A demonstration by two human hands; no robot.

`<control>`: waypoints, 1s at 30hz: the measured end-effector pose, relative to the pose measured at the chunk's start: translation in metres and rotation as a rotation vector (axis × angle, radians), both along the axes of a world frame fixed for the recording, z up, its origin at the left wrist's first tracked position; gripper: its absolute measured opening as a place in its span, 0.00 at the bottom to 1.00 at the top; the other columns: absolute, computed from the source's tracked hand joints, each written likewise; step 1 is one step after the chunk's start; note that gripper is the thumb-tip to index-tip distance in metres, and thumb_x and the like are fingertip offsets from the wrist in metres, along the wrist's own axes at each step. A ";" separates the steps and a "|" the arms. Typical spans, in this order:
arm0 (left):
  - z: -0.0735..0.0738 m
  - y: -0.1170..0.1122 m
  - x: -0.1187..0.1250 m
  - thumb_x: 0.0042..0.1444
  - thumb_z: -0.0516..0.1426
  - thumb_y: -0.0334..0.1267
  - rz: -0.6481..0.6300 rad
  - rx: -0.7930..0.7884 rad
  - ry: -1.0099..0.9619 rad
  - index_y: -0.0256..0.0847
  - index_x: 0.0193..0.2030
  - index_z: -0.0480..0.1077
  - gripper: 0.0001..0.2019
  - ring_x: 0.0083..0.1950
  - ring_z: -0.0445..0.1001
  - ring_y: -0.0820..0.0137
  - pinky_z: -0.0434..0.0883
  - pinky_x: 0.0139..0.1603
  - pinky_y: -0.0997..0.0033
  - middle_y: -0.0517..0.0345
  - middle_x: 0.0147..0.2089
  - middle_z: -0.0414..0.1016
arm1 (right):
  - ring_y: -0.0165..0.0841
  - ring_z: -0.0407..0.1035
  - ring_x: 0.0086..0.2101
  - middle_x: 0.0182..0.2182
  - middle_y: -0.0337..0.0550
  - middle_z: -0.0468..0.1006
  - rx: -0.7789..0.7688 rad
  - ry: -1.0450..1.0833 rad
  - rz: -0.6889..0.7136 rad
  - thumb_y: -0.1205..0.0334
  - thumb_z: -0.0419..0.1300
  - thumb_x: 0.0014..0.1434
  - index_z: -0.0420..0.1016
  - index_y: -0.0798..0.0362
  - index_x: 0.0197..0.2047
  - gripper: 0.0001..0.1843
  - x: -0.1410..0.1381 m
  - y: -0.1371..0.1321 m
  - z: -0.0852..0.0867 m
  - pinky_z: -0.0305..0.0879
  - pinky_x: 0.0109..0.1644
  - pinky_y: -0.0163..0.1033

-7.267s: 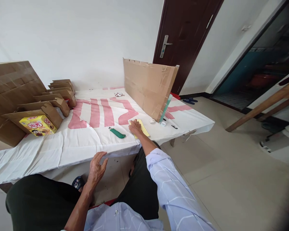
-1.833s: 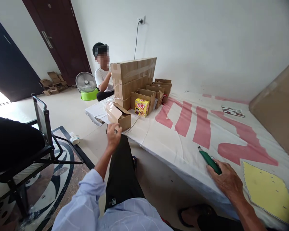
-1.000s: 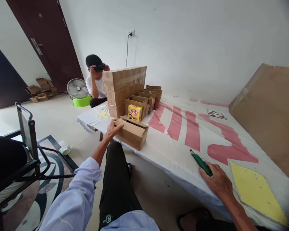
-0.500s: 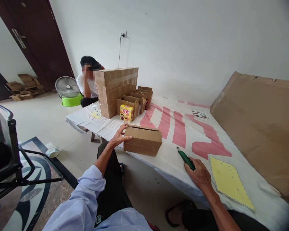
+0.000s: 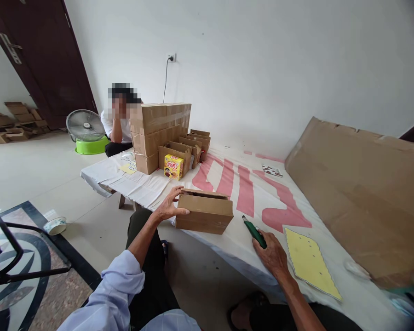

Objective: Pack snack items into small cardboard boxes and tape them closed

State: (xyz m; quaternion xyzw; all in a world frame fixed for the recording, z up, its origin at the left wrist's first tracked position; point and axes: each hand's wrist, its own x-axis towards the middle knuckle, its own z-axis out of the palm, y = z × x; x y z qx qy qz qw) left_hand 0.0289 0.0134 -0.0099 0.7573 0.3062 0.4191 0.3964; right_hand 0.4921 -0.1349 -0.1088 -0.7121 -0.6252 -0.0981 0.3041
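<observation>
A brown cardboard box [image 5: 207,215] sits at the near edge of the cloth-covered table [image 5: 224,250], its top showing a dark slit along the far side. My left hand [image 5: 168,208] grips the left end of this box, thumb on the near face and fingers over the top edge. In my right hand [image 5: 272,253] is a green utility knife [image 5: 254,231], its tip pointing up and left, a short way right of the box. A yellow sheet [image 5: 312,262] with small blue marks lies just right of that hand.
Stacked taped cartons [image 5: 162,131] stand at the table's far left, beside several open cartons [image 5: 196,146] and a yellow snack box [image 5: 173,167]. A person [image 5: 119,126] sits behind them. A large cardboard sheet [image 5: 362,197] leans at right. A fan [image 5: 86,125] stands on the floor.
The view has swung slightly to the right, so most things appear shifted left. The box's top flap stands a little more open at the far side. Both hands keep their hold.
</observation>
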 end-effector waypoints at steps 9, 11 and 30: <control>-0.008 -0.009 0.014 0.44 0.78 0.59 -0.058 -0.019 -0.029 0.47 0.59 0.77 0.38 0.76 0.65 0.43 0.73 0.68 0.45 0.42 0.76 0.60 | 0.51 0.79 0.48 0.45 0.52 0.83 0.009 0.025 0.001 0.49 0.57 0.63 0.81 0.48 0.53 0.21 0.000 -0.003 -0.001 0.76 0.55 0.55; -0.008 -0.013 0.019 0.44 0.77 0.59 -0.078 -0.025 -0.026 0.47 0.59 0.77 0.38 0.76 0.64 0.42 0.72 0.68 0.45 0.42 0.76 0.60 | 0.51 0.79 0.48 0.45 0.52 0.83 0.030 0.013 0.007 0.49 0.57 0.63 0.81 0.48 0.53 0.20 0.000 -0.003 -0.002 0.77 0.54 0.55; 0.000 -0.034 0.029 0.46 0.77 0.57 -0.131 -0.055 -0.028 0.49 0.60 0.77 0.36 0.80 0.61 0.41 0.73 0.68 0.45 0.43 0.81 0.56 | 0.49 0.75 0.54 0.52 0.55 0.83 0.352 -0.060 0.298 0.52 0.56 0.75 0.80 0.50 0.59 0.18 -0.112 0.020 0.150 0.74 0.59 0.55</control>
